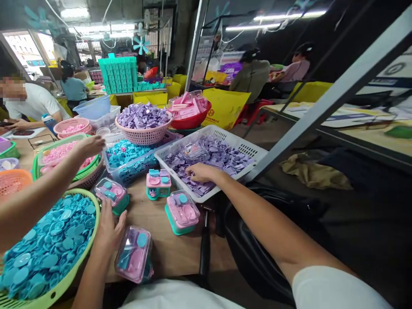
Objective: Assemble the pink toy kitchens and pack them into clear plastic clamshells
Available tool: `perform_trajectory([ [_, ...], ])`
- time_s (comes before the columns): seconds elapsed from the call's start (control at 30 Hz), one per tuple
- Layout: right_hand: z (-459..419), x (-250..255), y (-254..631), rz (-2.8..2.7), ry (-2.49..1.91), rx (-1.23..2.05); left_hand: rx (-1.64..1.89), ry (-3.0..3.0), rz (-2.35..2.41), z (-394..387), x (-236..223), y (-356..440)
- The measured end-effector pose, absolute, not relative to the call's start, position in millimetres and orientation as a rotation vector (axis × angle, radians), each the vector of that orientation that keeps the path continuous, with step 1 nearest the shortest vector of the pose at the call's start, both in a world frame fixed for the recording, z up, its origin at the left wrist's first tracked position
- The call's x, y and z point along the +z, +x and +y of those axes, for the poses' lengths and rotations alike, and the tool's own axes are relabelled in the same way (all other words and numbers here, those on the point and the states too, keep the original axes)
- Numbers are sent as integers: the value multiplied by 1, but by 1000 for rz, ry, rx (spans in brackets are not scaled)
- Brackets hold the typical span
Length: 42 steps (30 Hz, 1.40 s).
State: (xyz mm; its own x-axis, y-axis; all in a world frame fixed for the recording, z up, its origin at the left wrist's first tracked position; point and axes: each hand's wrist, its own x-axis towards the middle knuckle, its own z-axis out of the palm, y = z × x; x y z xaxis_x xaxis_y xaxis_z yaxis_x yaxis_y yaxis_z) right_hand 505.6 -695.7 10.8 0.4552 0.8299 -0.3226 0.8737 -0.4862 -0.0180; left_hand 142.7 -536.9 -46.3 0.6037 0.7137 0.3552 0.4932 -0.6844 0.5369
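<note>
My right hand [203, 173] is in the white basket [238, 136], fingers curled down among small purple plastic pieces [225, 156]; what they pinch, if anything, is hidden. My left hand [109, 227] rests on the table, thumb apart from the fingers. Its fingertips are by a small clear-lidded toy box [112, 193] with pink and blue parts and a teal base. A similar lidded box [134, 254] stands just right of that hand. Further right are another lidded box [183, 211] and a small pink and teal toy kitchen [158, 184] without a lid.
Another person's arm [64, 161] reaches in from the left over a green basket [98, 206] of blue discs. Behind are a blue-piece bin [128, 171], a pink basket [144, 134] of purple pieces and a red bowl [189, 122]. A metal post [315, 103] slants on the right.
</note>
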Motion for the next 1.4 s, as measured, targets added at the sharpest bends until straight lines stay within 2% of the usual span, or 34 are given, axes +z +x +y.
perform_trajectory([
  [0.1, -707, 26, 520, 1490, 2625, -378, 673, 2560, 866, -540, -10, 156],
  [0.2, -715, 35, 526, 1417, 2731, -221, 476, 2670, 615, -533, 12, 211],
  [0.3, -713, 31, 516, 1495, 2747, -120, 298, 2745, 487, -519, 10, 281],
  [0.43, -699, 11, 492, 1767, 2604, -192, 123, 2754, 437, -503, -5, 336],
  [0.57, -693, 5, 487, 1825, 2520, -358, -34, 2826, 478, -499, -5, 328],
  [0.7, -707, 27, 505, 1734, 2529, -471, -171, 2941, 614, -504, 0, 309],
  [0.9, -739, 52, 532, 1265, 2689, -381, -243, 2982, 831, -519, 3, 312],
  [1.1, -733, 45, 520, 1185, 2697, -298, -475, 2888, 882, -535, 13, 291],
  [1.17, -729, 41, 516, 1149, 2684, -332, -398, 2832, 814, -534, 9, 278],
  [1.3, -729, 37, 524, 1211, 2710, -312, 6, 2673, 417, -524, -7, 264],
  [1.4, -733, 41, 540, 1429, 3112, -191, 298, 2596, 252, -518, -10, 266],
])
